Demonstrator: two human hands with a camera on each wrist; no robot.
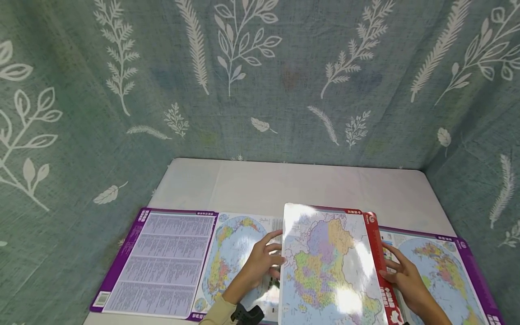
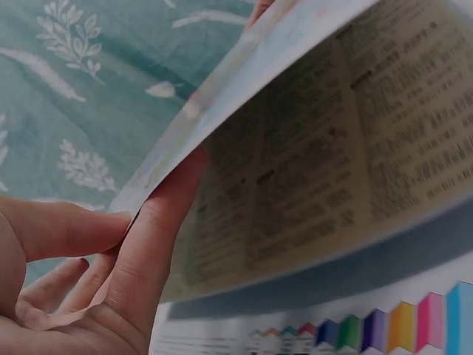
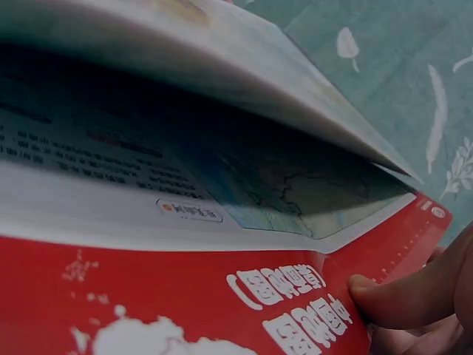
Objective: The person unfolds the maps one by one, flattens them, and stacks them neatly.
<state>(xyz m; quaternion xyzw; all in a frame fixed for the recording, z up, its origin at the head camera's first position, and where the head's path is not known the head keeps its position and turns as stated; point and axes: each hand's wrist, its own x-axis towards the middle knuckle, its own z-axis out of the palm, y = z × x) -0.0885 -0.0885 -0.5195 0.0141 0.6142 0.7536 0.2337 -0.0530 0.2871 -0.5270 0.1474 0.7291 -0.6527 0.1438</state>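
Note:
A folded map (image 1: pixel 321 266) with a red strip down its right side is held up in the head view, its colourful printed panel facing up. My left hand (image 1: pixel 260 262) pinches the left edge of its upper panel between thumb and fingers. Text covers the underside of that panel (image 2: pixel 295 177) in the left wrist view. At the other side, my right hand (image 1: pixel 408 277) grips the red strip (image 3: pixel 170 288), thumb on top and fingers beneath. A gap shows between the two panels in the right wrist view.
Beneath lies a larger purple-bordered world map (image 1: pixel 170 253), spread across the white table (image 1: pixel 292 185); the red-edged map hides its middle. Its left panel carries columns of text. A green curtain (image 1: pixel 284 108) with white leaf prints hangs behind the table and at both sides.

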